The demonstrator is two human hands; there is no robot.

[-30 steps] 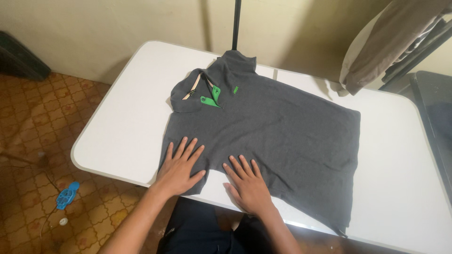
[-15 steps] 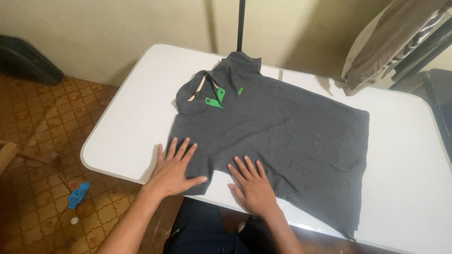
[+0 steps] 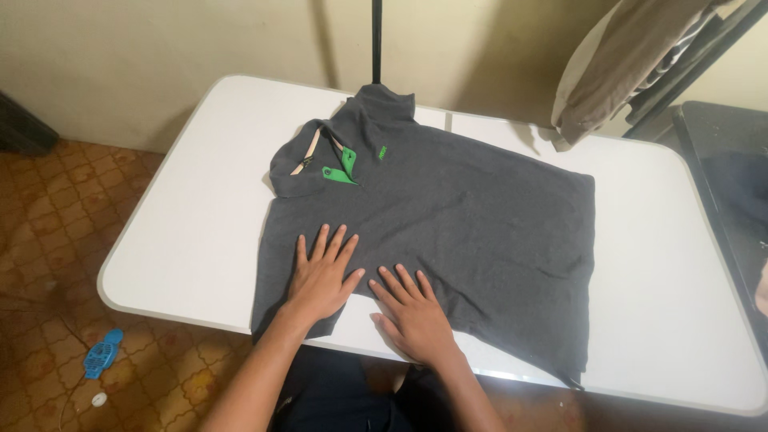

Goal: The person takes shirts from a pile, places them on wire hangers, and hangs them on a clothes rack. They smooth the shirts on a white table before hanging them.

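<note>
While flat open hands (image 3: 364, 292) press it, shirt (image 3: 448, 224) points collar far-left.

Cream wall (image 3: 160, 48), patterned tile floor (image 3: 48, 208)

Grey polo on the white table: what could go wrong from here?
1. The near sleeve of the grey polo shirt overhangs the white table edge under the left hand, so it may slide off.
2. The right hand presses near the hem, which could bunch fabric.
3. The collar lies uneven and may crease.
</note>
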